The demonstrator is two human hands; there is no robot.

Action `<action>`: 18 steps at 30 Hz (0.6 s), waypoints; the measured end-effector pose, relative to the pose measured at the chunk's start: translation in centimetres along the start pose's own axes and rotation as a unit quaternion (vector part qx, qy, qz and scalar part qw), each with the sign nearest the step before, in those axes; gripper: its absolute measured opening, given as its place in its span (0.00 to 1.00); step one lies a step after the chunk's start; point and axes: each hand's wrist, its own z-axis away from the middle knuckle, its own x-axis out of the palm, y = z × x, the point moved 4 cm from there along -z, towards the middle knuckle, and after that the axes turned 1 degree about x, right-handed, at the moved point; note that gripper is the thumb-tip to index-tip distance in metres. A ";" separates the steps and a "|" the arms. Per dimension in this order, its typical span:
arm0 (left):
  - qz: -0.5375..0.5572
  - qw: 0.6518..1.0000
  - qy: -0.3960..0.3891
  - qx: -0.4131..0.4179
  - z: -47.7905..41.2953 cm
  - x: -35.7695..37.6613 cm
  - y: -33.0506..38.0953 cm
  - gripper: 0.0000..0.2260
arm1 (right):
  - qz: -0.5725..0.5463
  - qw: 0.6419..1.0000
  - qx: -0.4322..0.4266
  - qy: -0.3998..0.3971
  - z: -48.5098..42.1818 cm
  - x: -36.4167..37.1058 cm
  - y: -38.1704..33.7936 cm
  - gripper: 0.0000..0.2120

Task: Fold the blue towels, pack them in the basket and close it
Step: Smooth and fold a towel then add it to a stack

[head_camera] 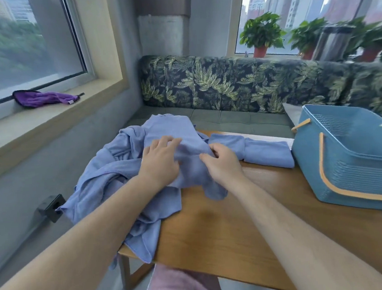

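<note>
The left grip (pixel 161 161) lies flat, pressing the heap of blue towels (pixel 110 174) at the worktop's (pixel 214 223) left edge. The right grip (pixel 221 164) pinches a fold. It would be best to pull one towel free and smooth it before creasing. A folded towel (pixel 265 149) lies beside the open basket (pixel 352 173), which looks empty.

- Two hands are touching the towels (pixel 110 174): left hand (pixel 161 161), right hand (pixel 221 163).
- The towels are lying in one heap, too tangled for counting.
- One folded towel (pixel 268 149) is lying apart.
- One basket (pixel 347 167) is sitting on one table (pixel 214 223).
- Three plants (pixel 261 30) (pixel 307 34) (pixel 373 36) are standing by two windows (pixel 17 44) (pixel 311 2).
- One purple cloth (pixel 42 99) is lying on a sill (pixel 46 119).
</note>
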 end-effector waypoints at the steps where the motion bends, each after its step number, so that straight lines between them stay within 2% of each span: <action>1: -0.015 1.000 -0.017 0.018 -0.1 0.8 0.9 0.20 | 0.013 1.000 0.002 0.006 1.0 -1.0 0.6 0.10; 4: 0.007 0.994 -0.079 0.077 0.5 3.8 4.7 0.11 | 0.088 0.996 0.029 -0.008 3.6 -4.3 3.2 0.11; 7: 0.010 0.963 -0.248 0.107 3.2 6.8 9.4 0.10 | 0.171 0.970 0.098 -0.143 6.1 -6.6 6.6 0.18; 9: 0.025 0.938 -0.332 0.093 4.9 7.9 11.3 0.09 | 0.140 0.954 0.172 -0.202 7.1 -7.6 8.6 0.20; 10: 0.066 0.934 -0.344 0.065 5.2 8.4 11.4 0.09 | 0.120 0.952 0.197 -0.200 7.1 -8.0 9.5 0.20; 12: 0.148 0.941 -0.305 -0.004 5.3 8.6 10.9 0.10 | 0.125 0.957 0.202 -0.164 6.4 -8.6 10.8 0.16; 14: 0.158 0.965 -0.202 -0.050 4.6 8.4 9.6 0.10 | 0.185 0.957 0.186 -0.127 5.5 -8.6 11.5 0.12; 16: 0.078 0.987 -0.105 -0.091 4.0 8.3 7.8 0.11 | 0.233 0.950 0.175 -0.113 4.8 -7.7 11.5 0.12; 18: -0.004 0.981 -0.100 -0.167 3.5 8.7 5.9 0.20 | 0.208 0.954 0.187 -0.110 4.1 -6.3 11.8 0.20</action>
